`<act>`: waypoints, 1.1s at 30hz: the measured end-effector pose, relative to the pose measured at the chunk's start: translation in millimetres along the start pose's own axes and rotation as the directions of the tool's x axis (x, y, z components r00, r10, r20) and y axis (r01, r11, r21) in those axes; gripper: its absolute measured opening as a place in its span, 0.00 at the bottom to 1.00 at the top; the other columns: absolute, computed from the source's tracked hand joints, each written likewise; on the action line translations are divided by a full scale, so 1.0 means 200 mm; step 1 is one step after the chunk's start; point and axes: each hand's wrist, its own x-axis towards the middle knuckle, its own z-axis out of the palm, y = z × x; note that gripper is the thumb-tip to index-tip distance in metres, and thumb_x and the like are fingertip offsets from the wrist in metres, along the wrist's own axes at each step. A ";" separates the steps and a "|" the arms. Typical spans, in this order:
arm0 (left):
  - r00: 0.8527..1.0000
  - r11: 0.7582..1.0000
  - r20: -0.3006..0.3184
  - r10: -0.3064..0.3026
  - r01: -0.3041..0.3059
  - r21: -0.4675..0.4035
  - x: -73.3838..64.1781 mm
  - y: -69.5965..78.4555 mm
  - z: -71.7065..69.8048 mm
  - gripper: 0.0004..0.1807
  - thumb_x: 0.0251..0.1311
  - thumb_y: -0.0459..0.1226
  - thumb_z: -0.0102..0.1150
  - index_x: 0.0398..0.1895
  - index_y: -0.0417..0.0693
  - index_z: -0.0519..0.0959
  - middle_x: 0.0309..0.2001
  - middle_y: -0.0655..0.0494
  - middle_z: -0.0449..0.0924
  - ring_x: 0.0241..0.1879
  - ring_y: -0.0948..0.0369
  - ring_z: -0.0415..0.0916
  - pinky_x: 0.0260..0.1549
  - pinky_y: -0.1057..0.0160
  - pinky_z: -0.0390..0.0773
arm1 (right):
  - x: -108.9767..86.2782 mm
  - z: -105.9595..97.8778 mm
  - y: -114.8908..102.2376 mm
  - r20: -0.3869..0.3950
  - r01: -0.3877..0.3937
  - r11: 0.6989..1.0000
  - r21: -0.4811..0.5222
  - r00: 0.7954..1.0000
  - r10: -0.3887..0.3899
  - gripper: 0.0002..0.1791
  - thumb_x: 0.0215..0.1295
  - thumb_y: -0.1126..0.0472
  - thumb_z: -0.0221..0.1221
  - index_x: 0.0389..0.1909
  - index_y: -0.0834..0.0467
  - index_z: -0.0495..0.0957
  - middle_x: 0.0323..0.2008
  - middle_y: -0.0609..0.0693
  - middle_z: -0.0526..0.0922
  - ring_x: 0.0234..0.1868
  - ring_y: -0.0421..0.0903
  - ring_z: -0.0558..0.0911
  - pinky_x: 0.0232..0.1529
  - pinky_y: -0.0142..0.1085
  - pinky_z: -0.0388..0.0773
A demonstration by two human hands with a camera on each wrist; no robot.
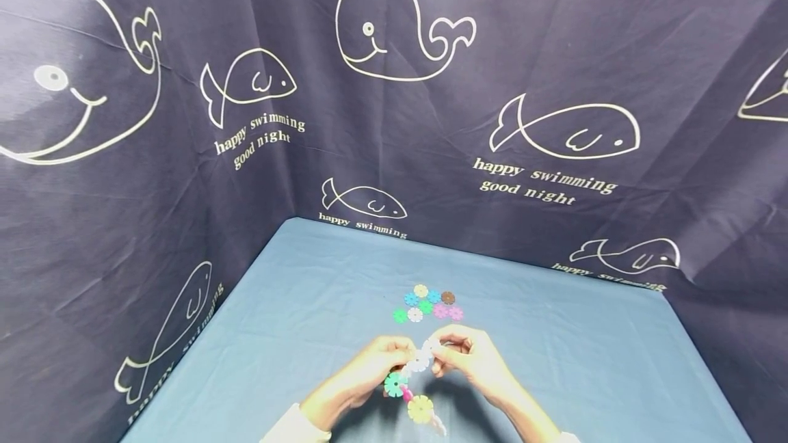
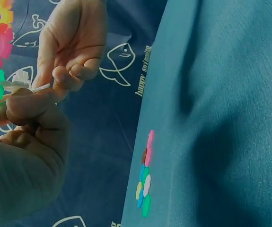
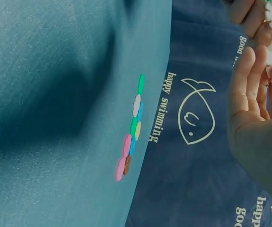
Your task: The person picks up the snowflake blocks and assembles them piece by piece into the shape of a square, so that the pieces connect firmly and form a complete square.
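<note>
Both hands hold a linked chain of notched plastic snowflake discs above the table. Its upper end has white discs (image 1: 418, 361); below them come a green disc (image 1: 395, 384), a pink disc (image 1: 407, 394) seen nearly edge-on, and a yellow disc (image 1: 421, 409). A pale piece hangs at the lower end. My left hand (image 1: 372, 364) pinches the chain around the white part, beside the green disc. With thumb and fingers my right hand (image 1: 470, 357) pinches the white disc at the upper end. Fingers partly hide the joint between the white discs.
Beyond the hands, a cluster of loose discs lies flat on the blue tabletop (image 1: 320, 292): green discs (image 1: 425, 307), blue discs (image 1: 411, 299), pink discs (image 1: 455, 313), one white, one yellow and a brown disc (image 1: 448, 298). Dark curtains (image 1: 431, 122) with fish prints stand behind and left.
</note>
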 end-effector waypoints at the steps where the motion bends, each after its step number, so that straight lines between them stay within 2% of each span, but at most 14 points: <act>1: 1.000 1.000 0.005 -0.002 0.002 -0.007 0.00 0.00 0.00 0.18 0.68 0.40 0.57 0.34 0.27 0.74 0.21 0.63 0.68 0.18 0.69 0.62 0.16 0.74 0.63 | 0.00 0.00 0.00 -0.002 0.006 1.000 -0.004 1.000 -0.006 0.13 0.68 0.72 0.60 0.47 0.78 0.76 0.35 0.61 0.86 0.29 0.41 0.85 0.36 0.42 0.88; 6: 1.000 0.999 0.008 -0.017 0.017 -0.038 -0.01 0.02 0.02 0.20 0.67 0.37 0.56 0.37 0.21 0.71 0.20 0.63 0.68 0.18 0.70 0.61 0.16 0.75 0.63 | -0.02 0.00 0.01 -0.023 0.032 0.997 -0.074 0.999 -0.034 0.09 0.67 0.72 0.62 0.44 0.74 0.80 0.31 0.57 0.86 0.25 0.41 0.84 0.34 0.36 0.86; 11: 0.999 0.998 -0.007 -0.035 0.035 -0.057 -0.02 0.03 0.04 0.17 0.65 0.35 0.56 0.35 0.23 0.72 0.18 0.63 0.65 0.15 0.71 0.58 0.13 0.76 0.59 | -0.03 -0.01 0.02 -0.017 0.064 0.992 -0.113 0.998 -0.067 0.06 0.66 0.71 0.63 0.42 0.69 0.83 0.24 0.65 0.82 0.22 0.42 0.83 0.33 0.34 0.84; 14: 0.999 0.996 -0.008 -0.040 0.039 -0.079 -0.02 0.04 0.04 0.13 0.65 0.34 0.56 0.30 0.28 0.73 0.19 0.63 0.66 0.16 0.71 0.59 0.14 0.76 0.60 | -0.04 -0.01 0.02 -0.012 0.076 0.991 -0.114 0.997 -0.078 0.06 0.66 0.71 0.63 0.41 0.69 0.83 0.25 0.69 0.81 0.22 0.41 0.83 0.33 0.34 0.84; 17: 0.999 0.996 -0.005 -0.038 0.038 -0.075 -0.02 0.04 0.05 0.14 0.65 0.34 0.56 0.30 0.26 0.74 0.20 0.63 0.66 0.19 0.70 0.61 0.17 0.76 0.62 | -0.04 -0.01 0.01 0.000 0.079 0.991 -0.108 0.997 -0.080 0.06 0.65 0.72 0.63 0.41 0.69 0.83 0.26 0.70 0.82 0.23 0.39 0.83 0.33 0.34 0.85; 21: 1.000 0.999 -0.004 -0.027 0.027 -0.023 -0.03 0.05 0.05 0.16 0.66 0.33 0.55 0.36 0.21 0.74 0.21 0.63 0.67 0.20 0.69 0.61 0.18 0.76 0.62 | -0.04 -0.01 0.02 0.023 0.092 0.991 -0.096 0.996 -0.091 0.05 0.65 0.73 0.63 0.40 0.70 0.83 0.26 0.58 0.85 0.23 0.38 0.83 0.36 0.34 0.85; 23: 1.000 1.000 -0.007 -0.029 0.029 0.004 -0.04 0.05 0.05 0.14 0.66 0.32 0.54 0.36 0.22 0.75 0.20 0.63 0.67 0.19 0.70 0.60 0.17 0.76 0.61 | -0.04 -0.01 0.02 0.031 0.109 0.990 -0.091 0.994 -0.107 0.05 0.65 0.73 0.62 0.40 0.69 0.83 0.26 0.54 0.86 0.22 0.38 0.82 0.36 0.33 0.84; 24: 0.999 0.999 -0.007 -0.031 0.031 0.013 -0.04 0.06 0.05 0.13 0.66 0.32 0.53 0.36 0.23 0.76 0.20 0.63 0.66 0.19 0.70 0.60 0.17 0.76 0.61 | -0.04 -0.01 0.03 0.036 0.116 0.989 -0.092 0.993 -0.113 0.05 0.65 0.74 0.62 0.40 0.69 0.83 0.26 0.52 0.86 0.21 0.39 0.82 0.35 0.32 0.83; 28: 0.999 0.999 -0.011 -0.039 0.040 0.016 -0.05 0.08 0.07 0.12 0.65 0.31 0.52 0.36 0.24 0.76 0.18 0.64 0.65 0.17 0.71 0.59 0.15 0.76 0.59 | -0.04 -0.01 0.04 0.066 0.153 0.985 -0.083 0.987 -0.148 0.05 0.65 0.75 0.61 0.39 0.69 0.83 0.25 0.59 0.83 0.16 0.48 0.79 0.28 0.31 0.81; 33: 1.000 1.000 -0.023 0.003 -0.002 0.022 -0.05 0.08 0.09 0.13 0.66 0.32 0.56 0.33 0.23 0.75 0.20 0.63 0.67 0.20 0.69 0.62 0.20 0.74 0.63 | -0.04 -0.02 0.04 0.059 0.177 0.976 -0.129 0.984 -0.171 0.04 0.65 0.76 0.61 0.38 0.67 0.83 0.20 0.62 0.78 0.16 0.57 0.77 0.23 0.37 0.80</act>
